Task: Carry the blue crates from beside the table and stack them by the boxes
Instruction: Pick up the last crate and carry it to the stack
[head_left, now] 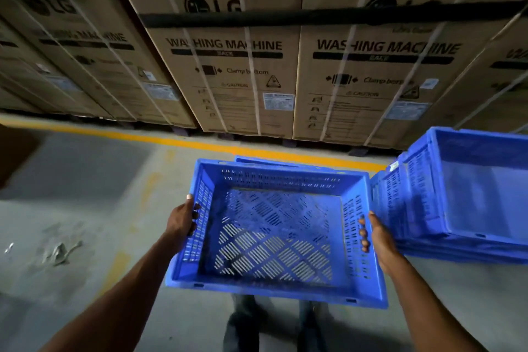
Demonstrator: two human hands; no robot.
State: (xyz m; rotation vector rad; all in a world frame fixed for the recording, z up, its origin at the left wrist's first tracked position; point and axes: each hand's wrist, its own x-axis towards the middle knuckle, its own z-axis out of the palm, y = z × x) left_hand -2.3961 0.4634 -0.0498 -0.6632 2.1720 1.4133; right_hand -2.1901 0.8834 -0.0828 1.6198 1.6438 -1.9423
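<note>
I see 1 blue perforated crate [274, 234] held up off the floor, centre-near, open side up, nothing in it. Left hand [183, 218] grips the left wall, fingers hooked through the handle slot, thumb up at the rim. Right hand [377, 237] grips the right wall, 4 fingertips [363, 233] poking through the slot to the inside. The lattice bottom shows the person's shoes [245, 320] and grey concrete floor [85, 208] through it.

Just right of the held crate: a stack of blue crates [468, 194] on the floor, nested; can't count them exactly, the frame cuts them off. Another blue rim edge [265, 161] peeks out behind the held crate's far wall; can't tell what it belongs to.

Far side: a row of strapped cardboard boxes [237, 71] printed "WASHING MACHINE" with LG logos, behind a yellow floor line [160, 138]. The stack sits near the boxes, on the near side of that line. Pale debris [61, 253] on the floor, near left.
</note>
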